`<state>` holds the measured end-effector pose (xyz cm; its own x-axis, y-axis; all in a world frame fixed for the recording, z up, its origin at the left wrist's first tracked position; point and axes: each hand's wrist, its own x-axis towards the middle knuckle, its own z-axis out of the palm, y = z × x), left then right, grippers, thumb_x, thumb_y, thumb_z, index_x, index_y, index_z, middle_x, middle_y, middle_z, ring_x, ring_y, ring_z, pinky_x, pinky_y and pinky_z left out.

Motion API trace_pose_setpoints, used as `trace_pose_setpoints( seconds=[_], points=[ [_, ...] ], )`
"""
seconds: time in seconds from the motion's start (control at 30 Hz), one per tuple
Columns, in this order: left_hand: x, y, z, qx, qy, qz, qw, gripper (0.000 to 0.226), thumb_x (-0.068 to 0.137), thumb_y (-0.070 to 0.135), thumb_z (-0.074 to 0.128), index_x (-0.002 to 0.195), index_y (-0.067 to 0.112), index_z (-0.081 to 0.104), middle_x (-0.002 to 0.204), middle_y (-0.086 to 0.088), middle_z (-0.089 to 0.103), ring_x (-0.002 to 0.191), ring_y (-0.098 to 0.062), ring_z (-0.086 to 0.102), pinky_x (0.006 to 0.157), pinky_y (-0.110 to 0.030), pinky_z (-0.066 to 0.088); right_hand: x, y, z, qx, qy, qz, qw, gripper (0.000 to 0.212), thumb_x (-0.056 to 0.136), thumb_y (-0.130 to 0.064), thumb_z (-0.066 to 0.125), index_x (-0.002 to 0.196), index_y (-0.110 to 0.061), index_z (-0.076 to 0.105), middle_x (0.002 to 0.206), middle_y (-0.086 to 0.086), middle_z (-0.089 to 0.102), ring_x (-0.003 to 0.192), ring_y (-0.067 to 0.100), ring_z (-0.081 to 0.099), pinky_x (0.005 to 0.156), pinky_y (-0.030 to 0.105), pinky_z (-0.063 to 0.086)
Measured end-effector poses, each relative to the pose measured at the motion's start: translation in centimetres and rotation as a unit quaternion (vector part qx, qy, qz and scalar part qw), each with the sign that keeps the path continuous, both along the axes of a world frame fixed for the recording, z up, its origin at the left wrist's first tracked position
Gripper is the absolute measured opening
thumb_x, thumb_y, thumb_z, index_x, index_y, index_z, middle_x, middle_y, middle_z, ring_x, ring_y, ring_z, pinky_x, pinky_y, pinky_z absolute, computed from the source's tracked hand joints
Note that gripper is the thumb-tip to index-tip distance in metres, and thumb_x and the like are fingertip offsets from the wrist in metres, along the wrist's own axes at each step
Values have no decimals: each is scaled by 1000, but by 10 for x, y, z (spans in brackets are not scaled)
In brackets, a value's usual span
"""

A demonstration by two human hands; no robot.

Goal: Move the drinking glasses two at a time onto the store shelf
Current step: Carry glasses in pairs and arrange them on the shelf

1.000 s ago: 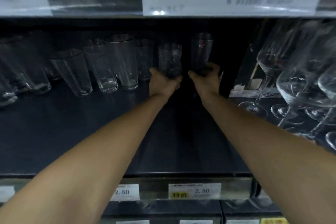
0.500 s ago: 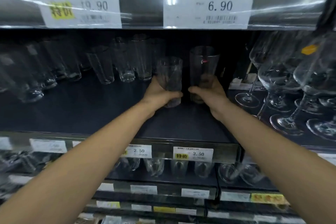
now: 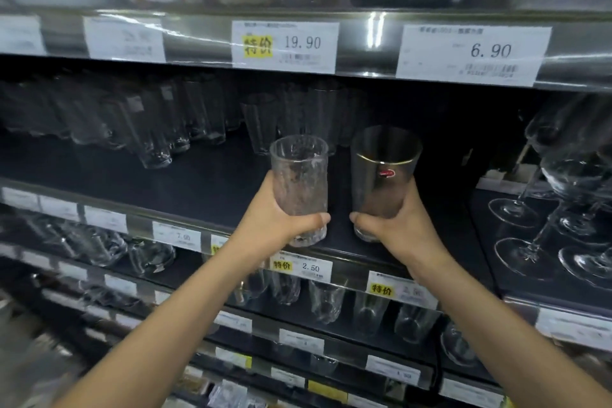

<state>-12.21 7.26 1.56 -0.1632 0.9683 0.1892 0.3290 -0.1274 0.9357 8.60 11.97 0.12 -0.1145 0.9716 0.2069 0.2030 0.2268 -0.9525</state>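
Observation:
My left hand [image 3: 281,220] grips a textured clear glass [image 3: 299,175] around its lower half. My right hand [image 3: 394,225] grips a smooth clear glass [image 3: 384,172] with a thin gold band and a small red sticker. Both glasses are upright, side by side, held just above the front edge of the dark store shelf [image 3: 198,182]. Their bases hang over the shelf's front lip. Several other drinking glasses [image 3: 155,132] stand in rows at the back of this shelf.
Stemmed wine glasses [image 3: 569,209] crowd the shelf section to the right. An upper shelf edge with price tags [image 3: 284,43] runs overhead. Lower shelves hold more tumblers [image 3: 324,301] behind price labels [image 3: 306,265].
Both hands with their glasses have come back from deep in the shelf toward its front edge and slightly up. The view has pulled back and tilted, showing more shelves.

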Motion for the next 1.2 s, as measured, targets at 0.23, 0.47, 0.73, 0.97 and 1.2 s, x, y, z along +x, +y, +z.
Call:
trace_pose_setpoints(
  seconds=[0.23, 0.47, 0.73, 0.97, 1.2],
  points=[
    [-64, -63, 17, 26, -21, 100, 994, 66, 63, 19, 92, 110, 38, 50, 96, 28, 69, 91, 11, 65, 69, -7, 51, -75, -26, 10, 34, 14, 90, 995, 74, 67, -13, 89, 126, -34, 49, 112, -15, 67, 102, -1, 64, 89, 26, 50],
    [-150, -121, 23, 33, -48, 183, 981, 71, 60, 29, 89, 122, 30, 55, 107, 15, 72, 99, -1, 68, 81, -20, 52, -171, -52, 16, 60, 41, 175, 982, 77, 59, -25, 85, 127, -19, 51, 113, -3, 68, 105, 12, 66, 92, 34, 52],
    [-270, -174, 24, 23, -34, 255, 966, 69, 59, 28, 91, 117, 36, 54, 104, 19, 70, 95, 4, 67, 72, -11, 52, -298, -89, 16, 39, 47, 202, 978, 71, 64, -9, 90, 115, -36, 50, 103, -16, 68, 96, -2, 65, 77, 14, 48],
    [-385, -189, 27, 15, -9, 238, 971, 69, 62, 30, 92, 114, 46, 48, 109, 22, 66, 98, 7, 65, 78, -12, 48, -404, -115, 7, 15, 48, 178, 983, 68, 67, -6, 87, 110, -42, 47, 101, -24, 66, 94, -9, 63, 71, 7, 49],
    [-477, -169, 29, 17, 12, 186, 982, 77, 63, 33, 91, 128, 37, 49, 114, 22, 66, 102, 7, 64, 86, -19, 50, -471, -116, 4, 1, 44, 115, 992, 66, 66, -11, 89, 106, -45, 49, 104, -18, 67, 94, -4, 65, 80, 21, 48]
  ],
)
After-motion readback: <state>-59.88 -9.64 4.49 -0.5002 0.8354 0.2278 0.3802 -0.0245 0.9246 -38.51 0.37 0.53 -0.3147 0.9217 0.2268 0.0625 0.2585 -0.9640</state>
